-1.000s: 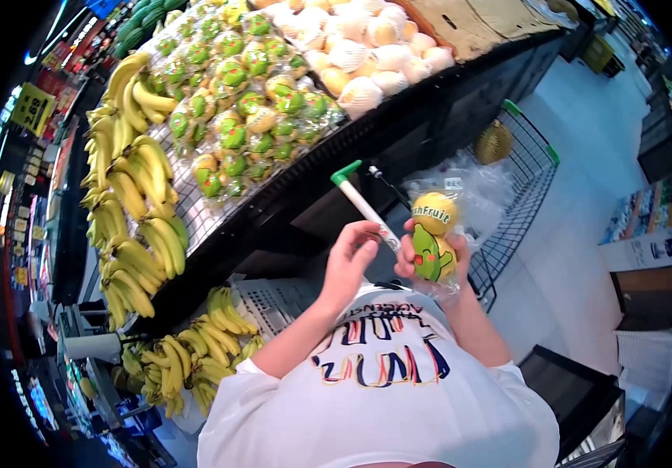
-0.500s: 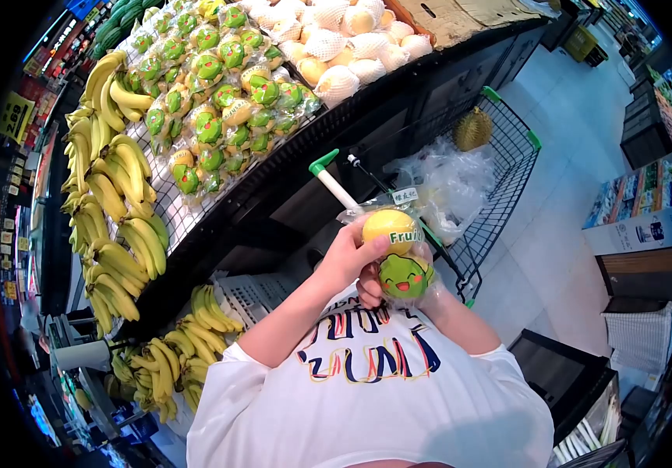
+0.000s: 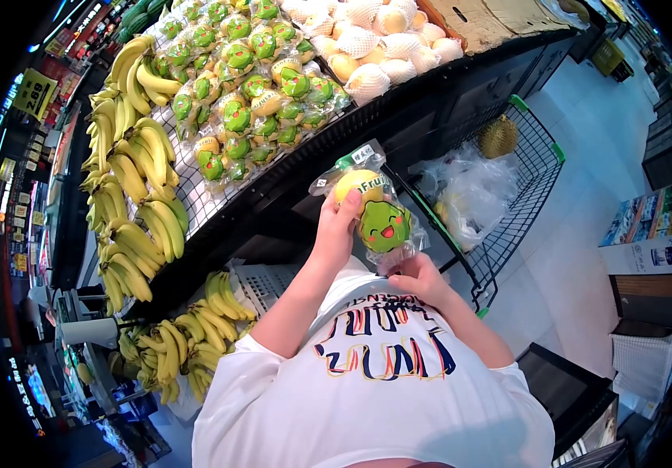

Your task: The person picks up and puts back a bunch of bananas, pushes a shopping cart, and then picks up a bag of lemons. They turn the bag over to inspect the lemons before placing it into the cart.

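Observation:
My left hand (image 3: 337, 220) grips a clear plastic fruit pack (image 3: 383, 224) by its upper left side, thumb across the front. Inside the pack, a yellow fruit (image 3: 358, 187) with "Fruit" lettering sits above a green smiling cartoon print. My right hand (image 3: 422, 279) pinches the loose lower end of the wrapper, its fingers partly hidden. The pack is held upright in front of my white shirt (image 3: 383, 390). Similar fruit packs (image 3: 238, 117) lie heaped on the display rack ahead.
Banana bunches (image 3: 137, 156) line the rack's left side, with more bananas (image 3: 188, 343) below. Pale fruit in foam nets (image 3: 383, 47) lies at the top. To the right stands a shopping cart (image 3: 527, 187) holding plastic bags (image 3: 476, 195) and a spiky durian (image 3: 498, 137).
The pack has moved slightly up and left and turned more toward me. My right hand has come from behind the pack to its lower end.

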Demonstrator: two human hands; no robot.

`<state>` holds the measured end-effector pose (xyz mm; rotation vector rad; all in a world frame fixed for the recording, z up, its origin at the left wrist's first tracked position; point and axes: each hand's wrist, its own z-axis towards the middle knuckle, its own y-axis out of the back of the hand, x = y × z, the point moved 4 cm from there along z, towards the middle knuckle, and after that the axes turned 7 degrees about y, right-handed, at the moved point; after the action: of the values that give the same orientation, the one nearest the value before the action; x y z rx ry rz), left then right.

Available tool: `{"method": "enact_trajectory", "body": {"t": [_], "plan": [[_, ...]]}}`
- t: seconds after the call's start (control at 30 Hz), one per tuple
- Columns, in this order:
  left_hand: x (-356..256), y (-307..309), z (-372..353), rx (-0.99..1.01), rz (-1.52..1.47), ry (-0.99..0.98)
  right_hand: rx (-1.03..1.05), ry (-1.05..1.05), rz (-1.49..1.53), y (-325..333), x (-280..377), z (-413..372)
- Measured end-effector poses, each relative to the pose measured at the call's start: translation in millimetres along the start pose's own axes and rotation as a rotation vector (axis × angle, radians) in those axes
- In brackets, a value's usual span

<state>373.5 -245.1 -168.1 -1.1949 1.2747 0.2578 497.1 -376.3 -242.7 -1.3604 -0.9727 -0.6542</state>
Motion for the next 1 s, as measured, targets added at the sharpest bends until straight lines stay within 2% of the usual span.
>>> {"method": "enact_trajectory", "body": {"t": [0.1, 0.13, 0.2, 0.23, 0.3, 0.33, 0.47, 0.57, 0.7, 0.8, 0.83, 0.93, 1.0], "plan": [[10.1, 6.8, 6.1, 0.004, -0.023, 0.037, -0.033, -0.013, -0.03, -4.1, -3.5, 1.4], [15.1, 6.3, 6.4, 0.045, -0.032, 0.05, -0.069, 0.108, 0.031, -9.7, 2.8, 3.7], [26.8, 6.7, 5.8, 0.078, -0.076, 0.087, -0.127, 0.031, 0.037, 11.6, -19.1, 3.3], [30.0, 4.7, 3.7, 0.085, -0.106, 0.115, -0.177, 0.081, 0.04, 1.8, 0.4, 5.3], [36.0, 4.1, 4.5, 0.122, -0.157, 0.158, -0.156, 0.118, -0.018, 3.4, -0.5, 5.7], [41.6, 6.6, 2.7, 0.139, -0.185, 0.186, -0.231, 0.186, -0.078, -11.2, 16.8, 5.1], [56.7, 10.6, 2.4, 0.248, -0.21, 0.356, -0.178, 0.134, -0.27, 0.0, 4.4, 3.9], [63.0, 8.5, 1.9, 0.167, -0.222, 0.415, -0.234, 0.123, -0.219, 0.7, 8.4, 6.3], [57.4, 4.8, 0.5, 0.093, -0.327, 0.44, -0.185, 0.112, -0.213, 7.9, 0.5, 10.3], [51.8, 9.1, 0.4, 0.09, -0.37, 0.388, -0.138, 0.067, -0.284, 2.5, 6.1, 17.0], [47.7, 11.8, 0.8, 0.1, -0.369, 0.365, -0.144, -0.132, -0.441, 1.9, 9.4, 16.3], [40.1, 28.4, 4.1, 0.066, -0.41, 0.294, -0.017, -0.126, -0.429, 0.2, -2.7, 21.1], [35.6, 41.4, 2.6, -0.037, -0.432, 0.286, 0.009, -0.142, -0.4, -0.2, -7.5, 27.0]]}}
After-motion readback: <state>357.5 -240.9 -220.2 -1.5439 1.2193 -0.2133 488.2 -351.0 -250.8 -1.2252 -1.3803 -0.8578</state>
